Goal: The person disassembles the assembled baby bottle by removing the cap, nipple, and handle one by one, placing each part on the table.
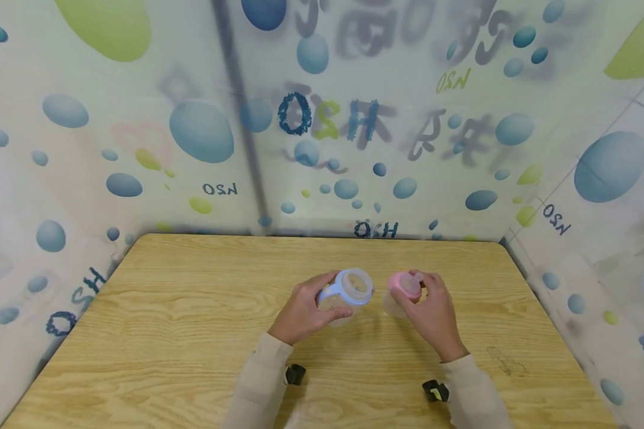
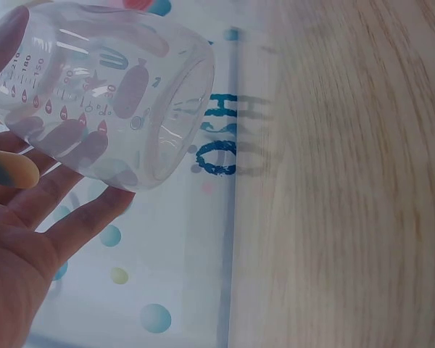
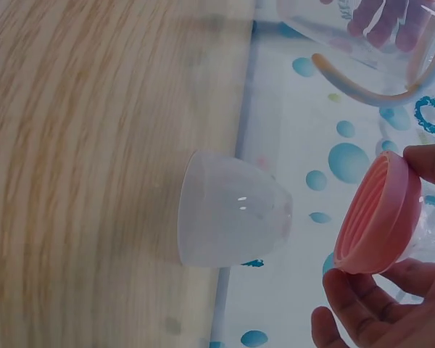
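My left hand (image 1: 307, 307) grips a clear baby bottle (image 2: 123, 94) with printed measuring marks, held tilted above the table. A light blue collar (image 1: 346, 287) with a curved handle (image 3: 370, 96) rings its neck, and the round mouth faces up. Between thumb and fingers, my right hand (image 1: 436, 313) pinches a pink bottle ring (image 3: 383, 217), apart from the bottle. A clear nipple (image 1: 417, 279) pokes out of the ring, and the screw threads inside it show in the right wrist view. Just below the ring, a translucent dome-shaped cap (image 3: 232, 210) stands on the table, wide side down.
The light wooden table (image 1: 155, 322) reaches back to a pale wall (image 1: 204, 71) printed with blue and green drops and letters. Dark scuff marks (image 1: 505, 361) show at the table's right. A dark wrist strap piece (image 1: 296, 374) sits by the left sleeve, another (image 1: 434, 391) by the right.
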A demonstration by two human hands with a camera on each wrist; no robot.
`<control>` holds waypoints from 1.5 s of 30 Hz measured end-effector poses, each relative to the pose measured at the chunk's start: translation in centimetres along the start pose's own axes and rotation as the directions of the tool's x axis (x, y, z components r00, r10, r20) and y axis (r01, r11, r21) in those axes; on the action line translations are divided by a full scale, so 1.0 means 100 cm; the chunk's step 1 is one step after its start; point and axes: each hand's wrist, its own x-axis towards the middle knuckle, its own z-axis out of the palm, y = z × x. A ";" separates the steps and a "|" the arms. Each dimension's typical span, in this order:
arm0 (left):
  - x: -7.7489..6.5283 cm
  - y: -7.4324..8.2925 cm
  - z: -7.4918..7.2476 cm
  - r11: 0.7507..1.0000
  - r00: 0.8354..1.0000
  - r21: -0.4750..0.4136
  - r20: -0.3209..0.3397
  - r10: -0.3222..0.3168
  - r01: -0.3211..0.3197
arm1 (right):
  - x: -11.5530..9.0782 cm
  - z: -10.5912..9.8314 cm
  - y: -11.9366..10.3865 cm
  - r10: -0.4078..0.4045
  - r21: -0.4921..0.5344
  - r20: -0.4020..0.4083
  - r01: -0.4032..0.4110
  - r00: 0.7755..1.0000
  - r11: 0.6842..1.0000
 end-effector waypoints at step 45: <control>0.000 0.000 0.002 0.998 0.999 -0.058 0.031 -0.018 0.019 | 0.002 -0.015 0.042 0.147 -0.127 0.034 -0.142 0.989 0.982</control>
